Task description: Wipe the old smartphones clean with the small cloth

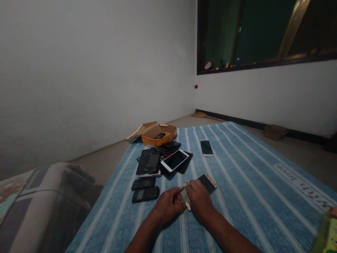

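Note:
A crumpled pale cloth or tissue [185, 197] is pinched between my two hands over the blue striped sheet. My left hand [168, 205] has its fingers closed at the cloth's left side. On the other side, my right hand [199, 200] is closed round it. A dark-screened smartphone with a light gold edge [209, 183] shows just past my right hand, which hides part of it; whether they touch I cannot tell. Two black keypad phones, one nearer [145, 194] and one behind it [143, 183], lie left of my hands.
Several phones are piled ahead, with a white smartphone [174, 160] on top. Another white smartphone [206, 148] lies apart to the right. An orange box [158, 141] with its lid open holds a phone. A folded blanket [47, 196] is at left; a yellow-green object [328, 235] at lower right.

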